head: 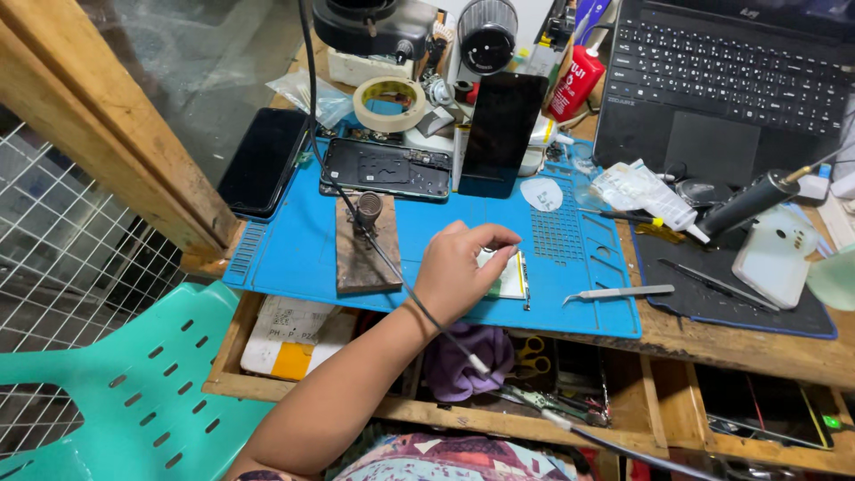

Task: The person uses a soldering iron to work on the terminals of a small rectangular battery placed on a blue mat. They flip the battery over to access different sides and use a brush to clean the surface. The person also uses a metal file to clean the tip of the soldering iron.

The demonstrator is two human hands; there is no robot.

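1. Left hand is on the blue mat, fingertips pinched down on the top edge of a small white flat part, likely a phone battery or a module. It is a grip on the edge, not a full grasp
2. Right hand is not in view, so I cannot tell its state
3. The white part lies flat near the front edge of the mat, just right of the wooden block and left of the tweezers
4. A black cable runs down from the top, over the wooden block and across the left wrist. My guess: if the wrist lifts or turns it snags the cable and drags whatever hangs on it
5. An opened phone body and a dark phone propped upright sit just behind the hand. Risk: a pulled cable or a quick backward move tips the propped phone onto the open one
6. The part is close to the mat's front edge, with open drawers below. If the pinch slips it could slide off into the clutter
7. If it is a battery, bending it by one edge could crease the cell
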